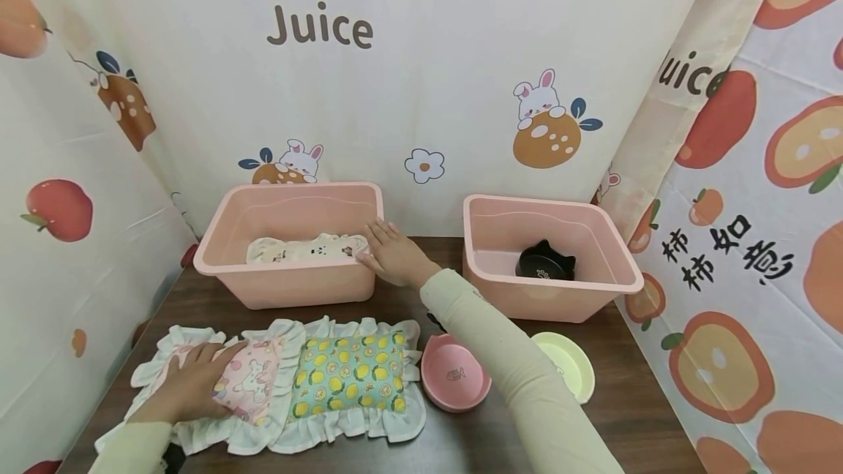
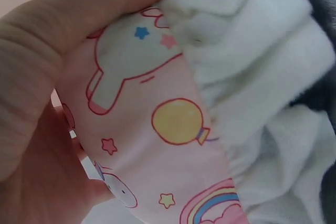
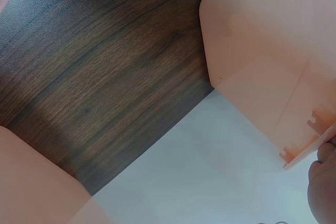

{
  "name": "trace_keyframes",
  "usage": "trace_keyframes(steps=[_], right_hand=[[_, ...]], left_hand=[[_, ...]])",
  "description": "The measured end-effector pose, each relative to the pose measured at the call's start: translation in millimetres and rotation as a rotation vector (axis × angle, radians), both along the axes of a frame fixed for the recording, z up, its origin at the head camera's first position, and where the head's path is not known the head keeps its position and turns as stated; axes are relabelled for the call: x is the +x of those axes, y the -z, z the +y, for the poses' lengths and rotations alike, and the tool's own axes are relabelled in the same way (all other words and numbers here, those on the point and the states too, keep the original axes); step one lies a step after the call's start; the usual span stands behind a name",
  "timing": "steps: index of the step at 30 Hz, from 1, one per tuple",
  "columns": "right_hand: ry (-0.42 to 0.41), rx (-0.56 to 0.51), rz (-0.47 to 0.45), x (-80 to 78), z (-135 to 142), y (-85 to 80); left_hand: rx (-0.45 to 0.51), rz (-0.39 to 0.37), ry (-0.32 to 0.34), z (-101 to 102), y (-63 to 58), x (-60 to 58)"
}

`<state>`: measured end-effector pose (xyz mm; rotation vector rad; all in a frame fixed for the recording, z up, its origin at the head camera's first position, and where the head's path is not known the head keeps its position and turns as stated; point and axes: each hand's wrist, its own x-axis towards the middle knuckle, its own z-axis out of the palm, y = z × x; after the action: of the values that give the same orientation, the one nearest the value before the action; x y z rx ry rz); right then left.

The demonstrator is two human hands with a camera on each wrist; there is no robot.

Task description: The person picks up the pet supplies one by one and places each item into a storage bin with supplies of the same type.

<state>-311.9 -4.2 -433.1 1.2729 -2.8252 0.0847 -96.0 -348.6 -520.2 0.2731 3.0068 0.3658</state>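
Observation:
My left hand [image 1: 197,382] grips a pink cushion [image 1: 253,382] with a white ruffled border, lying at the front left of the table. In the left wrist view the thumb lies across the printed face of the cushion [image 2: 126,145], and the other fingers curl behind its edge. At the right rim of the left pink bin [image 1: 309,287], my right hand [image 1: 398,254] holds the edge. Its fingers [image 3: 323,182] bend over that rim in the right wrist view. A cream printed cloth item [image 1: 316,249] lies inside this bin.
A lemon-print cushion [image 1: 349,375] with white ruffles adjoins the pink one. A pink bowl [image 1: 454,375] and a pale green bowl [image 1: 568,364] stand in front of the right pink bin [image 1: 546,306], which contains a black cat-eared bowl [image 1: 545,262]. Printed curtains [image 1: 421,79] enclose the table.

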Motion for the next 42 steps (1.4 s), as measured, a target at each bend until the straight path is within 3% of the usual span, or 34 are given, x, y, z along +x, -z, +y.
trace_keyframes(steps=[11,19,29,36,42], right_hand=[[0.008,0.015,-0.004,2.6,0,-2.7],[0.01,0.001,-0.004,1.3,2,-0.9],[0.007,-0.009,0.008,0.6,3,0.9],[0.0,-0.017,0.011,0.0,4,1.7],[-0.004,-0.021,0.0,-0.2,2,2.6]], left_hand=[[-0.021,0.098,-0.014,-8,-4.5,13.8],[-0.045,0.144,-0.017,-14,-20.9,24.4],[-0.071,0.312,0.029,-19,-54.2,28.0],[-0.056,0.432,0.085,-21,-81.6,19.7],[-0.046,0.442,0.093,-29,-109.8,7.1]])
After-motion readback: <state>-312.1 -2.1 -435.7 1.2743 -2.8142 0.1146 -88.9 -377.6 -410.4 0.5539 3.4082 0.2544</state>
